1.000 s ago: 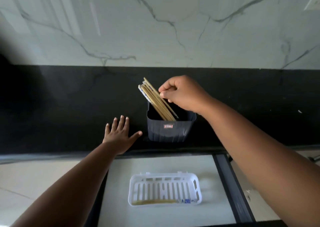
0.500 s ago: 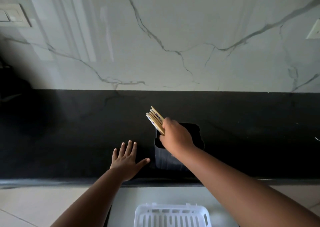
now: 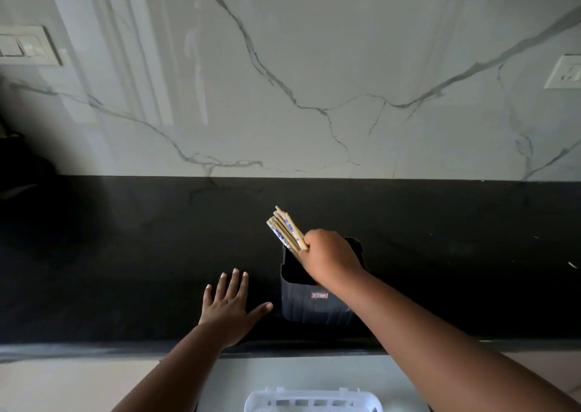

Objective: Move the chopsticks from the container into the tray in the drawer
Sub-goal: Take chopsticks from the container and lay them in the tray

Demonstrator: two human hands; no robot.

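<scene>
A dark plastic container [image 3: 311, 304] stands on the black countertop [image 3: 125, 254]. Several wooden chopsticks [image 3: 284, 229] with blue-patterned ends stick out of it, leaning up and to the left. My right hand [image 3: 330, 257] is closed around this bundle just above the container's rim, hiding its lower part. My left hand [image 3: 231, 306] lies flat on the counter left of the container, fingers spread. The white slotted tray [image 3: 314, 402] shows only its far rim at the bottom edge, inside the open drawer.
A marble-patterned wall [image 3: 314, 81] rises behind the counter. A switch plate [image 3: 26, 47] is on the wall at the left and a socket [image 3: 564, 72] at the right. The counter's front edge runs just above the drawer.
The view has tilted up, so most of the tray has left the frame. My right hand went from pinching the chopstick tops to gripping the bundle lower down. The left hand stayed put.
</scene>
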